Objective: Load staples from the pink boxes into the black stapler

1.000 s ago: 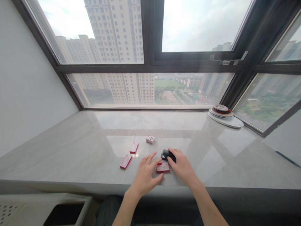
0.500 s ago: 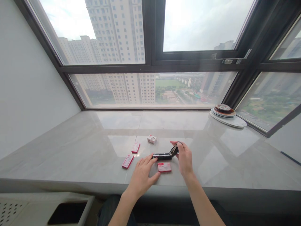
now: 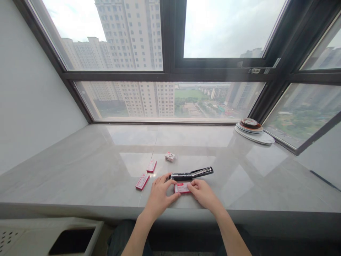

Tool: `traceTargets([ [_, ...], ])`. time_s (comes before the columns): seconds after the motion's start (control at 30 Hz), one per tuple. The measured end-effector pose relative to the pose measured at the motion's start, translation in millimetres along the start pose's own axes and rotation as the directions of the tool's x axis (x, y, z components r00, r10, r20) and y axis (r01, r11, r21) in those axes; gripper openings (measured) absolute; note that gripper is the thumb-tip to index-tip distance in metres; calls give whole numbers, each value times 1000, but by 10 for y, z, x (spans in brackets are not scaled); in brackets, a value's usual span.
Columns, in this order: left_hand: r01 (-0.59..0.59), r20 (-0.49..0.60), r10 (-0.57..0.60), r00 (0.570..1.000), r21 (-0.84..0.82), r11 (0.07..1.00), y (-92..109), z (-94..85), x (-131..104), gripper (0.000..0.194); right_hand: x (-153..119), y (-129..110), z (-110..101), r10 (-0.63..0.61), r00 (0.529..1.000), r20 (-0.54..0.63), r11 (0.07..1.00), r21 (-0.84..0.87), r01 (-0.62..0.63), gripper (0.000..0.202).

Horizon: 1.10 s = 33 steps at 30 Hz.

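Note:
A black stapler (image 3: 181,176) lies opened out flat on the counter, its hinged upper part (image 3: 202,172) slanting up to the right. Just in front of it is a red-and-white staple box (image 3: 182,187). My left hand (image 3: 160,193) has thumb and forefinger around the box's left end, while its other fingers reach the stapler's left end. My right hand (image 3: 204,193) pinches the right end of the same box, the fingers partly covering it.
To the left lie two more red-and-white boxes (image 3: 142,181) (image 3: 151,166). A small white-and-red box (image 3: 169,156) stands behind the stapler. Stacked plates (image 3: 254,137) sit by the window corner. The pale stone counter (image 3: 87,170) ends in a front edge close to me.
My right hand has let go of the stapler's upper part, which now lies lower, and has come down onto the staple box. My left forefinger has moved to the box; the view shifted slightly.

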State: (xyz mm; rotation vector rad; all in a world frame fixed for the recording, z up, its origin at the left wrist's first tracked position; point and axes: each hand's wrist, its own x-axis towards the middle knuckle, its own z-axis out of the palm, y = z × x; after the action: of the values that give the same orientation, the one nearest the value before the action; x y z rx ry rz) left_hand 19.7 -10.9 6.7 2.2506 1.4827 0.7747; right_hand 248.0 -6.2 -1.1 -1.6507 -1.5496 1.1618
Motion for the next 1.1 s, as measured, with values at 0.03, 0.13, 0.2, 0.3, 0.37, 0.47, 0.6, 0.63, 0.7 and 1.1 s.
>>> traceTargets([
  [0.03, -8, 9, 8, 1000, -16, 1000, -15, -20, -7, 29, -2, -4, -17, -15, 999, -32, 999, -45, 13, 38],
  [0.13, -31, 24, 32, 999, -42, 999, -40, -65, -34, 25, -26, 16, -160, -39, 993, -112, 983, -182, 18, 33],
  [0.2, -42, 10, 43, 999, -30, 999, -28, -67, -51, 25, -47, -18, -225, -83, 980, -180, 967, -252, 36, 30],
  [0.3, -57, -27, 58, 998, 2, 998, 12, -42, -71, 27, -27, -175, -143, -201, 959, -199, 955, -258, 146, 32],
  [0.37, -60, -37, 61, 997, 8, 998, 34, -29, -78, 28, 42, -286, 16, -251, 959, -130, 957, -184, 225, 34],
  [0.47, -48, -35, 48, 998, 0, 999, 45, -32, -80, 29, 206, -356, 288, -192, 980, -54, 981, 27, 194, 38],
  [0.6, -46, -28, 45, 999, -17, 999, 50, -62, -74, 31, 382, -350, 514, -145, 983, -113, 970, 177, 163, 39],
  [0.63, -46, -28, 46, 999, -20, 999, 53, -68, -72, 31, 397, -366, 537, -168, 978, -123, 969, 160, 187, 37],
  [0.7, -43, -35, 42, 998, -22, 999, 58, -74, -69, 33, 388, -436, 543, -233, 963, -133, 965, 91, 246, 34],
  [1.1, -16, -37, 15, 999, -35, 999, 6, -34, -59, 27, 18, -590, 48, -426, 868, 256, 795, -352, 494, 9],
])
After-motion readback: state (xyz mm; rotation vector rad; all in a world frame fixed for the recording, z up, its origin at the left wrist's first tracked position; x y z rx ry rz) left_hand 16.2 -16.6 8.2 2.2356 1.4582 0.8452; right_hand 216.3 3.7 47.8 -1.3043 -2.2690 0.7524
